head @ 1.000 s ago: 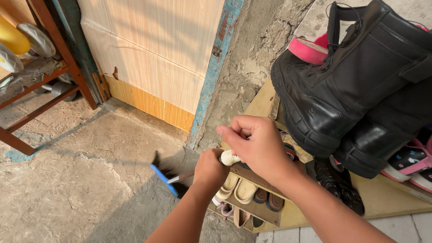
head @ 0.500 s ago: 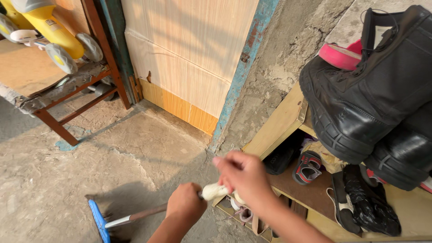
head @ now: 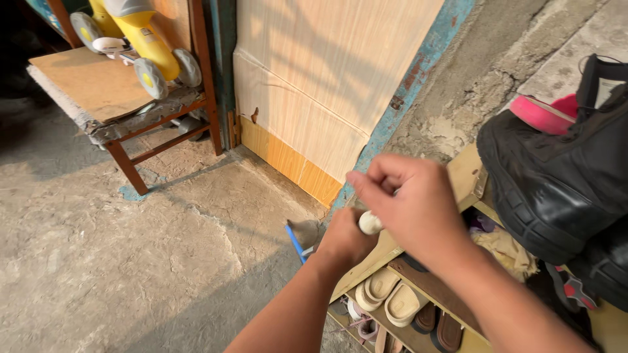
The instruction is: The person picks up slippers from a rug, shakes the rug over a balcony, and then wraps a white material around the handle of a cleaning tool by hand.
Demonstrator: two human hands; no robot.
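Two bare hands meet at the near corner of a low wooden shoe rack (head: 468,176). The left hand (head: 343,238) is closed round the pale rounded end of a broom handle (head: 370,223), of which only that knob shows. The right hand (head: 409,202) sits just above it with fingers curled in, loosely shut; whether it also grips the handle cannot be told, since its own back hides the palm. Below the hands a blue broom head with grey bristles (head: 302,235) rests on the bare concrete floor (head: 111,261), mostly covered by the left wrist.

On the rack's lower shelves, two cream slippers (head: 389,297) lie side by side and two brown sandals (head: 437,325) just beyond, with more footwear cut off by the bottom edge. One black leather boot (head: 556,176) stands on top, a pink shoe sole (head: 540,114) behind it. One yellow wheeled toy (head: 140,42), cropped at the top, sits on a red-framed wooden bench (head: 98,91).
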